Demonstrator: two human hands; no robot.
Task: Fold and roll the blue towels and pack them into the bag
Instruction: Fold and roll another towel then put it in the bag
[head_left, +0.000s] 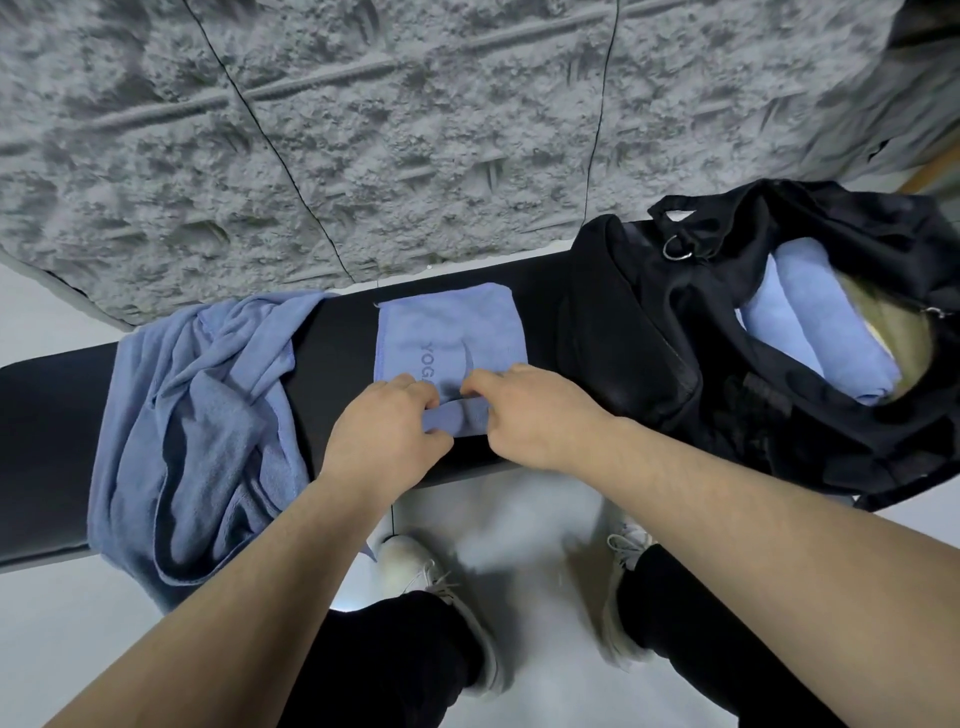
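Blue folded towel, lettering partly hidden, its rolled near edge gripped by both hands' curled fingers.

soft even light, wide-angle edge warp

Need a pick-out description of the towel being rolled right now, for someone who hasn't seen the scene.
Find the long black bench below the grey wall. At its middle lies a flat folded blue towel, near edge being rolled by the left hand and right hand. Unlike the crumpled towel to its left, it shows printed "YOG" lettering.
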